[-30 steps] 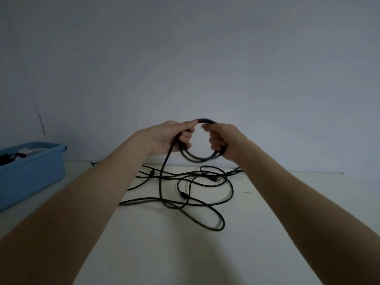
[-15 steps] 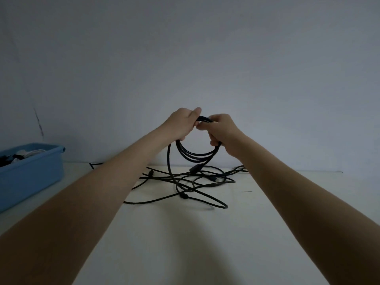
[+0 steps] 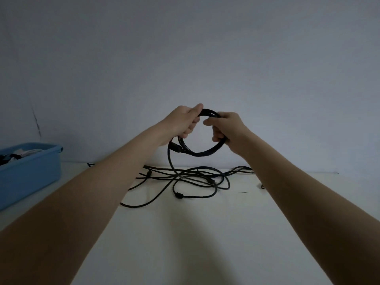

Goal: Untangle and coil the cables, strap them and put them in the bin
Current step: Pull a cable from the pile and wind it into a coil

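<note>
Head view: left hand (image 3: 182, 122) and right hand (image 3: 227, 128) both grasp coil (image 3: 202, 153); cable (image 3: 185, 177) trails to table (image 3: 185, 233); bin (image 3: 30, 171) left.

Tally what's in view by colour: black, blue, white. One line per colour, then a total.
Black: 2, the coil held up in the left hand and right hand, and the loose cable tangle on the table.
Blue: 1, the bin.
White: 1, the table.
Total: 4. The tangle's cable count cannot be told.

Two bare forearms, bare hands (image 3: 205, 125), seemingly no sleeves
</note>
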`<state>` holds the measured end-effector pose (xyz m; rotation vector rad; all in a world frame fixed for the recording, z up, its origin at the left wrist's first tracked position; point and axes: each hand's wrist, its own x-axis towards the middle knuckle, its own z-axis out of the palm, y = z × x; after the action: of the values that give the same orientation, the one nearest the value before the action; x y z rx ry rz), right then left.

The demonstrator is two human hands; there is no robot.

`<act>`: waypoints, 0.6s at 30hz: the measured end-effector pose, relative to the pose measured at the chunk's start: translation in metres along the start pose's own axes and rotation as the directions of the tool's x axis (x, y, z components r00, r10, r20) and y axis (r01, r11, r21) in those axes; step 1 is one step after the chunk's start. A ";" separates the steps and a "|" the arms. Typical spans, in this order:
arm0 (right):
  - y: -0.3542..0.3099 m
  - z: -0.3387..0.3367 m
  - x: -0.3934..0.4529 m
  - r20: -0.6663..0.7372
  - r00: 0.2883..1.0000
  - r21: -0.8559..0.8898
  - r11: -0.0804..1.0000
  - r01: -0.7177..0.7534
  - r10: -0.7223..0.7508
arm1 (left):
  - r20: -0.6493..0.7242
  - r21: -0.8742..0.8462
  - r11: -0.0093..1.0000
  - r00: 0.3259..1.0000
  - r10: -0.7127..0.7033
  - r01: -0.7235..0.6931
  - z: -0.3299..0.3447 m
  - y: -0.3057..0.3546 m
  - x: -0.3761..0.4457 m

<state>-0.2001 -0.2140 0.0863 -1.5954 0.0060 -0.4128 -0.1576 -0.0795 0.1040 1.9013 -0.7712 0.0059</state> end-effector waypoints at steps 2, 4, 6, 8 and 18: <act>-0.005 0.001 0.000 -0.014 0.998 -0.013 0.998 0.060 -0.060 | 0.015 -0.030 1.000 1.000 0.001 0.000 -0.001 0.003 0.000; -0.004 0.004 0.000 -0.096 0.995 0.158 0.987 0.027 -0.012 | 0.023 -0.117 0.993 1.000 -0.018 0.021 0.001 0.000 -0.002; 0.000 0.005 -0.001 -0.182 0.980 0.311 0.950 -0.026 0.086 | 0.106 -0.225 0.970 0.992 -0.067 0.089 0.001 -0.008 -0.006; 0.003 0.001 -0.003 -0.232 0.960 0.391 0.919 -0.054 0.155 | 0.270 -0.372 0.910 0.959 -0.082 0.183 -0.002 -0.015 -0.012; 0.010 0.002 0.005 -0.351 0.869 0.638 0.769 -0.051 0.349 | 0.074 -0.756 0.644 0.993 -0.090 0.115 0.029 -0.006 -0.012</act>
<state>-0.1926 -0.2137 0.0780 -0.8080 0.3738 -0.5407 -0.1732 -0.0959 0.0813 1.1162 -0.5488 -0.3719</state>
